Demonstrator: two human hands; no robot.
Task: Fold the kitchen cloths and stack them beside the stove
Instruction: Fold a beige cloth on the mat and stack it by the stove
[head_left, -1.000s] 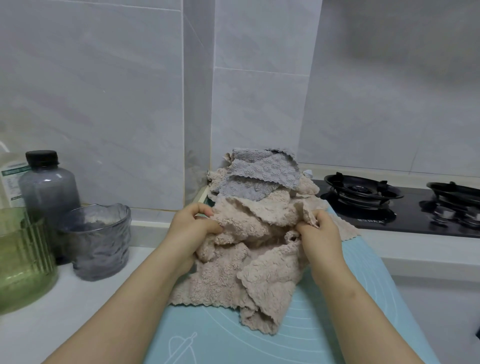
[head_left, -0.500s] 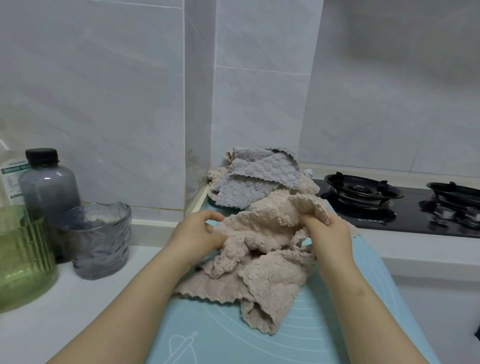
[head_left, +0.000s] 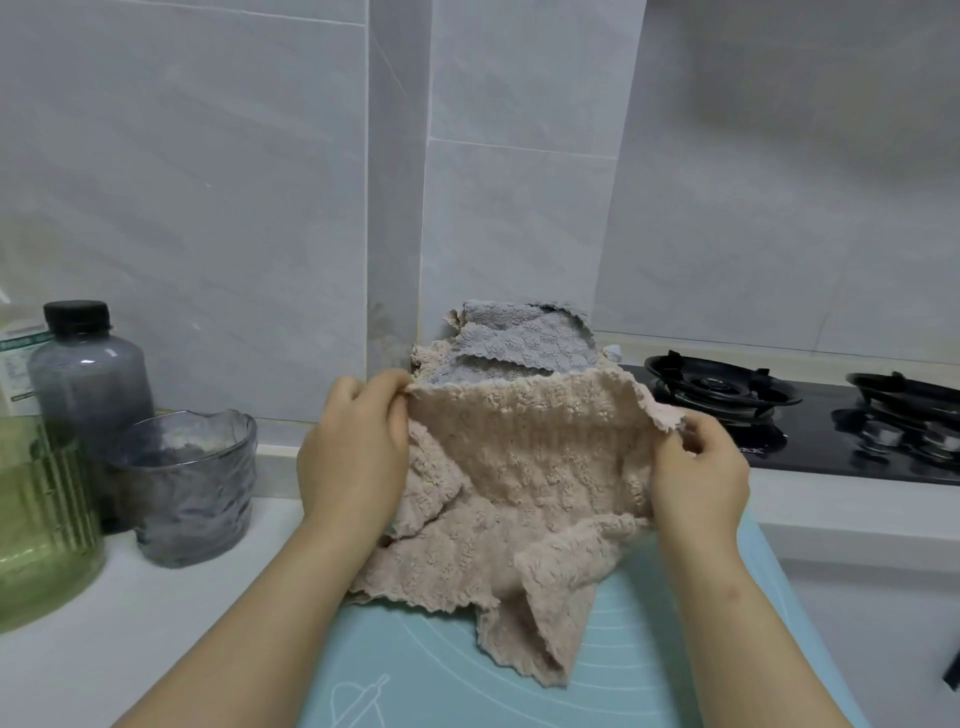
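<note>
We pinch a beige cloth by its top corners, left hand and right hand, over the mat. No fold looks made yet, and the grey heap beside the stove waits.

Your white table carries a pale blue mat straight in front of you. Left of the mat stands a grey glass cup, nearest it, then a dark black-capped bottle and a green ribbed jar, farthest out. Right of the mat's far end sits the black stove.
</note>
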